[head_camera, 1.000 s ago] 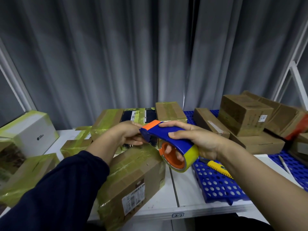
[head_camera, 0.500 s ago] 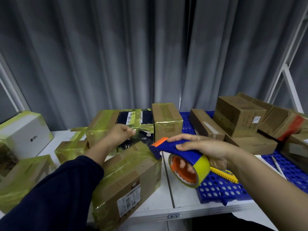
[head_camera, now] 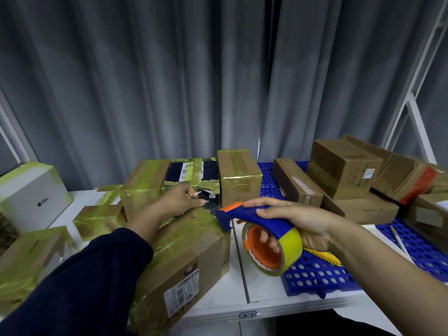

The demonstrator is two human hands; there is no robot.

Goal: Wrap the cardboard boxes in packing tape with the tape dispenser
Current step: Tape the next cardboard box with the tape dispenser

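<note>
The right grip (head_camera: 298, 221) is wrapped around the tape dispenser (head_camera: 244, 214), fingers over the blue handle, with fingertips showing through the orange core of the yellow tape roll (head_camera: 291, 241); the dispenser's nose sits at the right far corner of the near box (head_camera: 189, 251), touching it or just off it; which one I cannot tell. The left grip (head_camera: 181, 200) rests at that box's far edge, fingers curled and thumb out; whether it pinches a tape end or only steadies the cardboard is not clear.

The step, as I judge it, is starting or laying a strip on this box, which lies on the tabletop (head_camera: 237, 287) near its front edge and already carries several yellow bands. To do it well: press the nose flat on the cardboard before pulling; draw the dispenser in one straight line so the strip does not wrinkle; hold the box down with the left grip, out of the blade's path; tilt the cutter to sever cleanly.

Farther out, a dark box (head_camera: 191, 175) stands just behind the left grip; taped boxes lie to the left; plain boxes (head_camera: 344, 163) wait far right on the blue tray (head_camera: 315, 270), where a yellow knife (head_camera: 322, 257) lies under the right wrist.
</note>
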